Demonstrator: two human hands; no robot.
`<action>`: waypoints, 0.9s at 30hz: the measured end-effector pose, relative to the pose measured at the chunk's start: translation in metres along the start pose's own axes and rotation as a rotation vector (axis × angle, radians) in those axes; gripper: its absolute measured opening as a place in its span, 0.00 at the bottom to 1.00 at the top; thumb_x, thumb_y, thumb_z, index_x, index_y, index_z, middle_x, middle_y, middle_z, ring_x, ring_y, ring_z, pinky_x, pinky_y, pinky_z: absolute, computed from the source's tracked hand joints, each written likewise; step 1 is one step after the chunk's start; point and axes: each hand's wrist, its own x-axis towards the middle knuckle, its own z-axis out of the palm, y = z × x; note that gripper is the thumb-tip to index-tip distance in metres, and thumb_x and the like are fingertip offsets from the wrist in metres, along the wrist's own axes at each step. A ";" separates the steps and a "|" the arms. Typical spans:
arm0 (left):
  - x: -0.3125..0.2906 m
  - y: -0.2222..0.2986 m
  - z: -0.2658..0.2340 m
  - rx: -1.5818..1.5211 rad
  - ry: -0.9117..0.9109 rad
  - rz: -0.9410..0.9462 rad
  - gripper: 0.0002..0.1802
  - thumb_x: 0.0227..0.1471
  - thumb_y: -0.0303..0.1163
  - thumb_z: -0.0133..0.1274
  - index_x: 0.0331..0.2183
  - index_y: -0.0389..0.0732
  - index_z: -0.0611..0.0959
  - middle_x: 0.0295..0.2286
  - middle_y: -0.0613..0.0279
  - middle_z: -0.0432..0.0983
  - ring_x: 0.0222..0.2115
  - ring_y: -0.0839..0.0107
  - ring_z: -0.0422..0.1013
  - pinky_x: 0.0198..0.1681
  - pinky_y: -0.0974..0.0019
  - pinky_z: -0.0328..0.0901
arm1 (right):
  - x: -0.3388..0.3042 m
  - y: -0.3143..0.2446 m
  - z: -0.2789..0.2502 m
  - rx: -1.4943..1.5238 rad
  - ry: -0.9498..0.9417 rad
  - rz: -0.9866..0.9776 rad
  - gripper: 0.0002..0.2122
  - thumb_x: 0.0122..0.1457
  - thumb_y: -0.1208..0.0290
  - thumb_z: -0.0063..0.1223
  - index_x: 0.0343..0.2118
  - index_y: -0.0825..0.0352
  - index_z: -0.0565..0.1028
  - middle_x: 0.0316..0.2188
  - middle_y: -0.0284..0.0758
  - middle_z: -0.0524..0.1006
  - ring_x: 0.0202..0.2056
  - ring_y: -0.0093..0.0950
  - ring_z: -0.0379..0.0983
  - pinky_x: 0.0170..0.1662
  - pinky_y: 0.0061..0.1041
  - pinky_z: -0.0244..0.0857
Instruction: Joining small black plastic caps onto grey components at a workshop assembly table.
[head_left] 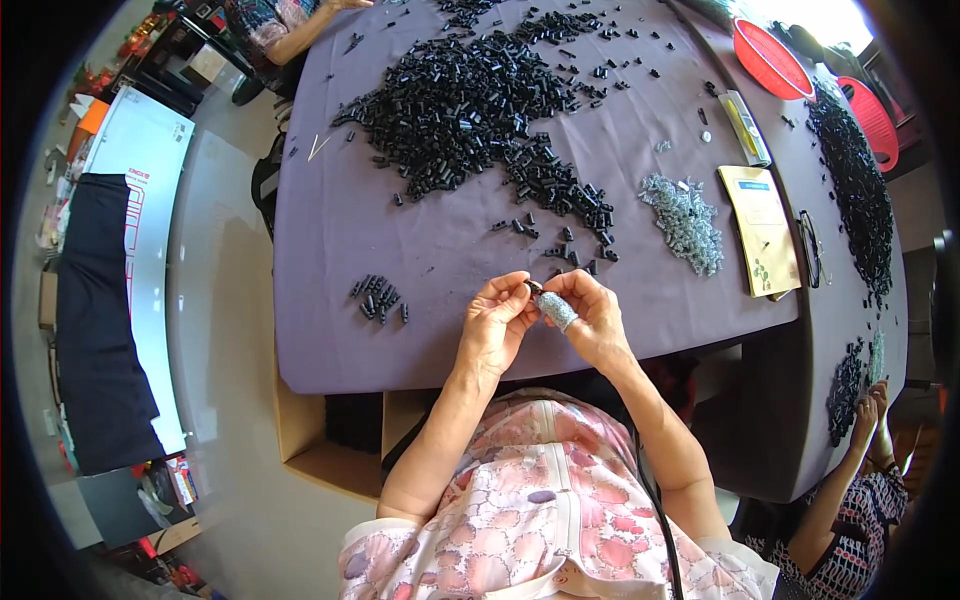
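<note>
My left hand [492, 325] and my right hand [597, 318] meet above the table's near edge, fingertips pinched together. Between them is a small black plastic piece [533, 287], mostly covered by the fingers. A grey, speckled sleeve [556, 309] wraps my right thumb. Beyond my hands spreads a large heap of short black tubular pieces [450, 110], trailing toward me on its right side. To the left of my left hand lies a small group of the same pieces [377, 298]. Right of the heap sits a pile of small clear plastic parts [683, 222].
Purple-grey cloth covers the table [320, 225]. At right lie a yellow notebook [760, 225], glasses [812, 248], a narrow box [745, 128] and red baskets [772, 60]. A co-worker's hands [870, 410] are at lower right; another person's arm [300, 38] shows at upper left. A cardboard box [330, 470] stands below.
</note>
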 end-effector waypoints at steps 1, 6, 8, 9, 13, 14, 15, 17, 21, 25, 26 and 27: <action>0.000 0.000 0.000 0.003 -0.013 0.004 0.09 0.52 0.21 0.51 0.37 0.38 0.80 0.30 0.60 0.77 0.29 0.72 0.72 0.33 0.68 0.69 | 0.000 0.000 0.001 0.000 0.000 0.001 0.04 0.54 0.81 0.52 0.32 0.70 0.70 0.27 0.28 0.73 0.28 0.16 0.69 0.32 0.16 0.65; -0.002 0.001 0.002 -0.001 -0.035 0.014 0.09 0.52 0.22 0.51 0.38 0.38 0.79 0.30 0.60 0.77 0.28 0.70 0.72 0.32 0.67 0.70 | -0.001 0.003 0.005 0.011 0.026 0.019 0.04 0.54 0.82 0.52 0.33 0.71 0.71 0.26 0.29 0.74 0.27 0.17 0.70 0.32 0.16 0.66; -0.003 0.002 0.005 -0.020 -0.050 0.021 0.09 0.53 0.22 0.51 0.38 0.38 0.79 0.30 0.60 0.77 0.28 0.70 0.73 0.31 0.65 0.70 | -0.002 0.004 0.006 0.034 0.033 0.025 0.05 0.53 0.83 0.51 0.33 0.71 0.71 0.26 0.30 0.75 0.28 0.16 0.70 0.32 0.16 0.66; -0.003 0.001 0.005 -0.020 -0.049 0.020 0.09 0.53 0.22 0.51 0.38 0.38 0.79 0.30 0.60 0.77 0.28 0.70 0.73 0.31 0.65 0.70 | -0.003 0.004 0.006 0.056 0.041 0.030 0.06 0.51 0.85 0.51 0.33 0.71 0.71 0.26 0.31 0.75 0.28 0.16 0.71 0.32 0.17 0.66; -0.002 -0.001 0.004 -0.011 -0.063 0.028 0.09 0.53 0.23 0.50 0.38 0.39 0.79 0.30 0.59 0.77 0.28 0.69 0.73 0.29 0.63 0.71 | -0.004 0.004 0.007 0.055 0.047 0.033 0.05 0.53 0.84 0.51 0.33 0.71 0.71 0.26 0.31 0.76 0.28 0.17 0.71 0.32 0.17 0.66; -0.002 -0.001 0.004 -0.010 -0.061 0.026 0.09 0.53 0.23 0.50 0.38 0.39 0.79 0.31 0.58 0.77 0.28 0.68 0.73 0.29 0.63 0.71 | -0.004 0.005 0.008 0.091 0.062 0.049 0.05 0.53 0.83 0.52 0.33 0.71 0.71 0.25 0.31 0.76 0.28 0.17 0.71 0.32 0.17 0.66; -0.002 -0.001 0.004 -0.010 -0.060 0.027 0.09 0.53 0.23 0.50 0.38 0.39 0.79 0.31 0.58 0.77 0.28 0.68 0.73 0.29 0.63 0.71 | -0.004 0.006 0.009 0.127 0.076 0.064 0.04 0.54 0.82 0.52 0.33 0.71 0.72 0.25 0.31 0.76 0.27 0.16 0.71 0.31 0.16 0.66; -0.002 -0.001 0.006 -0.024 -0.090 0.032 0.09 0.53 0.22 0.50 0.38 0.40 0.79 0.31 0.57 0.77 0.28 0.67 0.73 0.28 0.62 0.71 | -0.003 0.006 0.010 0.166 0.087 0.072 0.03 0.55 0.82 0.52 0.32 0.71 0.72 0.25 0.31 0.76 0.27 0.16 0.70 0.31 0.16 0.66; -0.003 -0.003 0.005 -0.028 -0.101 0.041 0.09 0.54 0.22 0.49 0.38 0.41 0.78 0.32 0.56 0.76 0.27 0.67 0.72 0.28 0.62 0.70 | -0.004 0.010 0.011 0.297 0.118 0.087 0.02 0.55 0.81 0.52 0.32 0.71 0.72 0.25 0.31 0.75 0.25 0.16 0.70 0.29 0.16 0.66; -0.004 -0.006 0.003 0.088 -0.112 0.109 0.09 0.54 0.23 0.49 0.39 0.42 0.79 0.32 0.57 0.77 0.29 0.67 0.73 0.29 0.61 0.70 | -0.005 0.015 0.016 0.295 0.140 0.066 0.02 0.55 0.81 0.52 0.31 0.70 0.72 0.25 0.31 0.75 0.25 0.16 0.70 0.29 0.16 0.66; -0.004 -0.006 0.002 0.148 -0.111 0.149 0.09 0.54 0.23 0.49 0.39 0.42 0.79 0.32 0.57 0.77 0.29 0.67 0.73 0.29 0.61 0.70 | -0.005 0.016 0.017 0.299 0.153 0.062 0.02 0.55 0.81 0.52 0.31 0.70 0.72 0.24 0.31 0.75 0.25 0.16 0.70 0.29 0.16 0.66; -0.004 -0.005 0.002 0.149 -0.111 0.149 0.09 0.54 0.23 0.49 0.39 0.42 0.79 0.32 0.57 0.77 0.29 0.67 0.73 0.29 0.61 0.70 | -0.005 0.017 0.018 0.303 0.165 0.058 0.02 0.55 0.81 0.53 0.30 0.70 0.72 0.24 0.30 0.75 0.25 0.16 0.70 0.29 0.16 0.66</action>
